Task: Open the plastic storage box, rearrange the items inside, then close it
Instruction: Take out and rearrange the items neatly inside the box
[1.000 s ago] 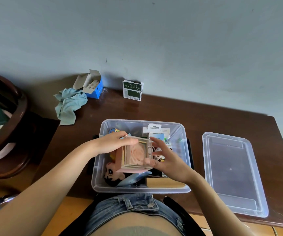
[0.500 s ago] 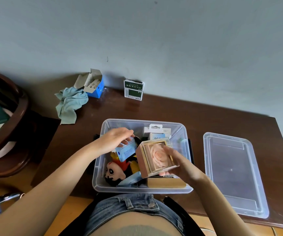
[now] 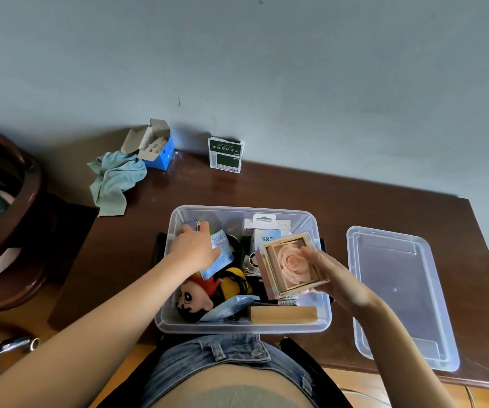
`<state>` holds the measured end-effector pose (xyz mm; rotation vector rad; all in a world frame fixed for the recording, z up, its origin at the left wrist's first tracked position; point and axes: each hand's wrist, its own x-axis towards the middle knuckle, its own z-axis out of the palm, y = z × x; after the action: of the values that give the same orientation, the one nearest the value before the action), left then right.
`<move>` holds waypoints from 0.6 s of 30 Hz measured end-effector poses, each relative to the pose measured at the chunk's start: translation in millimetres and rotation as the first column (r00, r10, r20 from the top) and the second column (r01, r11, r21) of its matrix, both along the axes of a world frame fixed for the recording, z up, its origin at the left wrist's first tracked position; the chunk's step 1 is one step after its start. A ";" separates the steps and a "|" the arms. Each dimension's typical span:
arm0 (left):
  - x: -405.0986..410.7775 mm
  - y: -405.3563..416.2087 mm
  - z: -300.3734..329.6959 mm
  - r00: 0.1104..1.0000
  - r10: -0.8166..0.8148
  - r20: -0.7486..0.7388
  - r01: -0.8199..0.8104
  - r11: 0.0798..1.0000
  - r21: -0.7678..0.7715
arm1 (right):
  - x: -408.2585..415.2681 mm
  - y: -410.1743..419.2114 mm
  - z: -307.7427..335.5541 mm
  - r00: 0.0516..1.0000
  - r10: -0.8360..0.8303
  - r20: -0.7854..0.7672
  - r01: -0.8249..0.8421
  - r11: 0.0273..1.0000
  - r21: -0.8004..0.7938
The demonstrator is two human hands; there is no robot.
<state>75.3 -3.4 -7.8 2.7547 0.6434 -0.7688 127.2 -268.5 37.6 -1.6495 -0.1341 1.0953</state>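
Now mid-rearrange. Box (image 3: 324, 318) open on desk (image 3: 296, 189), at near edge; lid (image 3: 399, 295) flat just right of it, out of way. Right hand (image 3: 336, 278) lifts rose case (image 3: 291, 266) above box's right side, fingers (image 3: 311, 254) grasping it, likely to free floor space. Left hand (image 3: 196, 248) reaches into far-left corner, fingers on blue packet (image 3: 221, 256); whether gripping, cannot tell. Doll (image 3: 196, 298), wood block (image 3: 284, 315), cartons crowd box. Cloth (image 3: 115, 184), two small cartons by wall.
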 end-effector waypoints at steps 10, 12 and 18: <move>1.2 4.6 -15.1 0.978 0.123 0.170 -0.088 0.976 -0.199 | -2.5 3.9 -5.4 0.992 -0.123 0.031 0.124 0.992 -0.004; -2.2 6.0 -12.2 0.966 0.126 0.227 -0.071 0.969 -0.236 | -2.5 3.6 -5.7 0.991 -0.126 0.033 0.126 0.992 0.007; -13.0 13.7 8.2 0.891 0.153 0.428 -0.014 0.950 -0.312 | -1.7 0.1 -6.0 0.987 -0.158 0.025 0.157 0.987 0.020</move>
<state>62.3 10.3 0.4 2.4689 0.4940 -0.1713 125.5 -268.4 31.5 -1.6296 -0.0298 0.9504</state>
